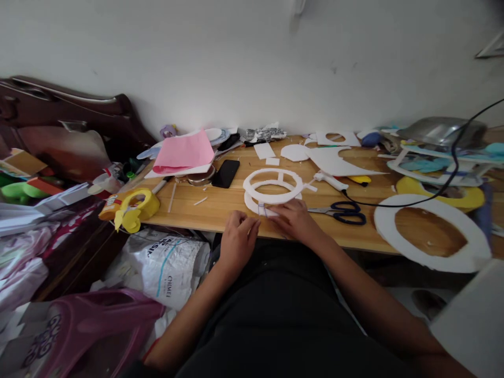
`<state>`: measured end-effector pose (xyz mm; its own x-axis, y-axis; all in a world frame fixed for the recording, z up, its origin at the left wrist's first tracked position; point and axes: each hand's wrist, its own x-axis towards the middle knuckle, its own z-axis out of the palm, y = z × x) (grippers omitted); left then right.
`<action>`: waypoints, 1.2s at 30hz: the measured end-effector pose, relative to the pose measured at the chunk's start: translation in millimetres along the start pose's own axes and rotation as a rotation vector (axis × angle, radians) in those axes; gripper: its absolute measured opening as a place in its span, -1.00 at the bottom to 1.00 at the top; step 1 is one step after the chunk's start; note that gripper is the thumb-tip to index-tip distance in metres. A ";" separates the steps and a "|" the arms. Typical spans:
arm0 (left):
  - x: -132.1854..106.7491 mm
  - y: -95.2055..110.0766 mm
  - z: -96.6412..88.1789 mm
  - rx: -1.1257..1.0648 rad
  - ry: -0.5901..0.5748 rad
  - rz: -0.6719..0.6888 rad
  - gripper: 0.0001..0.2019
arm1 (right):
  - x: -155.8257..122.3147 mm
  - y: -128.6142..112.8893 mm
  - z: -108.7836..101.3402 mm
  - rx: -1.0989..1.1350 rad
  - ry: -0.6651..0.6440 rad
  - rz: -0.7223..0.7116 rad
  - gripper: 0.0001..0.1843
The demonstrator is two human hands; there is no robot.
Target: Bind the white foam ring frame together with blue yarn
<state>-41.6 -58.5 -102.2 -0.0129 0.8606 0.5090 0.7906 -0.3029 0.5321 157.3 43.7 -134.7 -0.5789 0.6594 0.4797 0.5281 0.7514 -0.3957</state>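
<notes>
A white foam ring structure [273, 188], two stacked rings joined by small struts, stands on the wooden table [220, 205] in front of me. My right hand [294, 219] lies on the table with its fingers pressed against the near edge of the lower ring. My left hand [238, 235] rests at the table's front edge just left of the ring, fingers curled together, and I cannot make out anything in them. Black-handled scissors [343, 211] lie right of my right hand. A white glue gun [329, 180] with a black cord lies behind them.
A large white foam ring [431, 231] lies at the right. A black phone [226, 173], pink paper [183, 152] and a yellow tape holder [138, 206] sit to the left. Foam offcuts [334, 158] and a metal bowl [441, 131] are at the back. Bags [173, 262] lie on the floor.
</notes>
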 end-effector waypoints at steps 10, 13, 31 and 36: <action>6.2 0.8 34.0 -0.224 -0.146 -0.029 -0.82 | -3.7 1.6 17.8 0.085 0.010 -0.046 -0.58; 3.2 -1.1 32.0 -0.179 -0.165 -0.034 -0.80 | -4.1 -0.7 14.7 0.139 -0.005 -0.083 -0.61; 11.3 -50.9 29.3 -0.012 -0.048 0.013 -0.67 | -1.5 4.1 15.3 0.346 0.041 0.023 -0.71; 32.5 -55.0 38.4 -0.040 -0.123 0.015 -0.62 | 2.9 -11.7 4.7 0.342 0.074 0.080 -0.70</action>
<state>-62.0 1.9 -140.9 0.0757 0.8990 0.4314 0.7653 -0.3297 0.5528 146.5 36.9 -132.4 -0.4909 0.7221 0.4875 0.3239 0.6707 -0.6673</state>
